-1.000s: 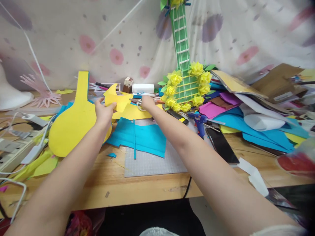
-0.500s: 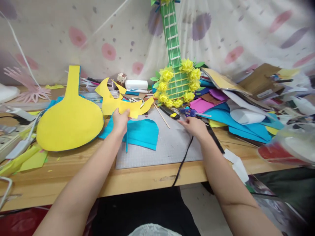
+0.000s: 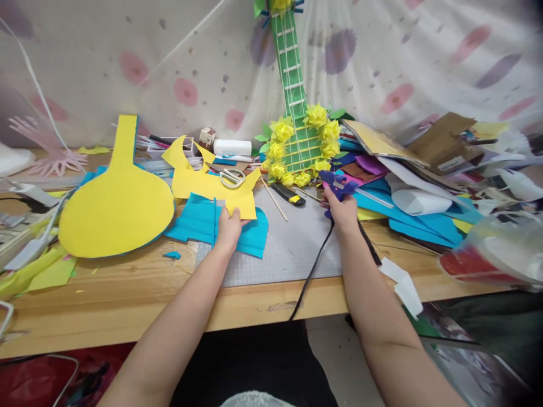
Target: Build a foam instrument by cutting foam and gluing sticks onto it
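My right hand (image 3: 343, 212) is wrapped round a purple-blue hot glue gun (image 3: 339, 185), a clear glue stick poking out of its back and a black cord trailing down over the table edge. With thumb and fingers, my left hand (image 3: 231, 229) pinches a small piece of yellow paper (image 3: 241, 204). Under that hand lies a blue sheet (image 3: 197, 217) with a thin blue strip (image 3: 214, 220) on it, partly on the grey cutting mat (image 3: 292, 254). White-handled scissors (image 3: 232, 177) rest on larger yellow scraps (image 3: 193, 182) just beyond.
A yellow guitar-shaped cutout (image 3: 116, 209) lies at left. A green paper guitar (image 3: 297, 124) with yellow flowers leans on the curtain. A utility knife (image 3: 288, 194) and wooden stick (image 3: 275, 200) are on the mat. Stacked coloured sheets (image 3: 377, 198) and a plastic tub (image 3: 483, 260) stand right.
My right hand has taken hold of the glue gun and lifted it. My left hand has moved right and nearer with the yellow paper, uncovering the scissors.
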`<state>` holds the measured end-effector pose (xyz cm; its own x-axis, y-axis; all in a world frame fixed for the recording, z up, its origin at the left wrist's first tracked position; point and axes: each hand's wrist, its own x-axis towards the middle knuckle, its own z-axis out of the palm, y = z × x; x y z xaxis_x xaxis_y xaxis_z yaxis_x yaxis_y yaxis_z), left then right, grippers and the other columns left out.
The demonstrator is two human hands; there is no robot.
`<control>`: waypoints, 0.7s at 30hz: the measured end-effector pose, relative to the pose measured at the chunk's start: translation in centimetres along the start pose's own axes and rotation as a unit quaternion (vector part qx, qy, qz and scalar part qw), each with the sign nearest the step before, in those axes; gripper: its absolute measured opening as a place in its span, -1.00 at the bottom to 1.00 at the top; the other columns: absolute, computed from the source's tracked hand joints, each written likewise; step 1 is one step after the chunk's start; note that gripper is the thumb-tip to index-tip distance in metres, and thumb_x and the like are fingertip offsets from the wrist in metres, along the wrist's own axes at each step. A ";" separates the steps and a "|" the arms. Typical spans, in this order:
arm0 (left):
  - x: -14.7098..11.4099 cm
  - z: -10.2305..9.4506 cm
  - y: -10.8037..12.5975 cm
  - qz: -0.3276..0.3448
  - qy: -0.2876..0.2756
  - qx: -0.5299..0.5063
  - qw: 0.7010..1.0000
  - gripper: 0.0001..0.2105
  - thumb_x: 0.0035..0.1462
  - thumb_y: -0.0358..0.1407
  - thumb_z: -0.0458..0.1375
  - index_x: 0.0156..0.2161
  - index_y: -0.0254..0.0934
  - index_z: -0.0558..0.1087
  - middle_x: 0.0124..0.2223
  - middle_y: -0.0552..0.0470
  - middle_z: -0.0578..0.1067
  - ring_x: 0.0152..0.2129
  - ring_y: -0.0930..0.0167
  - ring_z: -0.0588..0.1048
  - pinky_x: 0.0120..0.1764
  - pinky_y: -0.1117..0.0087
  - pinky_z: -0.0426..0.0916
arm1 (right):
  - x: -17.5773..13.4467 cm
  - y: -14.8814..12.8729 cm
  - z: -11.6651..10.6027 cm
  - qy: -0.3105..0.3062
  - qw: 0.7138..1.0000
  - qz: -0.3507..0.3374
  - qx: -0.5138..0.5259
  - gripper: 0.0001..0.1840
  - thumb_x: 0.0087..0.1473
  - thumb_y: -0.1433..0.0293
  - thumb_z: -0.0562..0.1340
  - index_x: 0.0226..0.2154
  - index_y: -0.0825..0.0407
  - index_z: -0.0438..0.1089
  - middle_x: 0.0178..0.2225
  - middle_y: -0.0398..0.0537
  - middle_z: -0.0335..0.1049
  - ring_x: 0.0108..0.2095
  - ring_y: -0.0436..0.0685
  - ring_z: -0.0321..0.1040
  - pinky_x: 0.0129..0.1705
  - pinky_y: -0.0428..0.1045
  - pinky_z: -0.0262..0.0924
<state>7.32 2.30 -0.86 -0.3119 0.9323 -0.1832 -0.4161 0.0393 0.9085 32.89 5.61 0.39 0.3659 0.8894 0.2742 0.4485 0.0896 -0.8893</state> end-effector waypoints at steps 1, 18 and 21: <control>0.1 -0.1 -0.1 0.008 -0.001 0.002 1.000 -0.76 0.06 -0.46 0.01 -0.12 -0.28 0.33 -0.10 -0.07 0.46 -0.26 0.40 0.48 -0.23 0.29 0.42 | -0.5 -0.7 0.0 -0.005 0.997 0.002 0.073 -0.51 -0.10 -0.01 0.12 -0.34 0.07 0.34 -0.43 -0.01 0.38 -0.48 0.05 0.34 -0.50 -0.06 0.22; -0.5 -0.2 0.3 -0.055 -0.035 -0.073 0.995 -0.83 0.13 -0.37 -0.03 -0.29 -0.34 0.40 -0.19 -0.11 0.51 -0.19 0.38 0.47 -0.14 0.31 0.37 | -5.4 -4.4 4.6 -0.286 0.956 -0.064 0.003 -0.64 -0.25 0.14 0.30 -0.40 0.03 0.44 -0.58 -0.19 0.31 -0.50 0.00 0.22 -0.42 -0.08 0.13; -0.6 -0.4 0.5 -0.052 -0.038 -0.091 0.994 -0.84 0.13 -0.36 -0.02 -0.25 -0.33 0.39 -0.15 -0.14 0.50 -0.17 0.36 0.46 -0.11 0.26 0.36 | -5.0 -4.2 3.5 -0.249 0.968 -0.036 -0.015 -0.65 -0.21 0.12 0.28 -0.41 0.04 0.44 -0.64 -0.19 0.27 -0.58 -0.02 0.19 -0.49 -0.09 0.12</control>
<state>6.99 1.65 -0.45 -0.1959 0.9513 -0.2381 -0.5920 0.0789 0.8021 26.30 2.39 1.50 -0.1033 0.9876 0.1182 0.4846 0.1538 -0.8611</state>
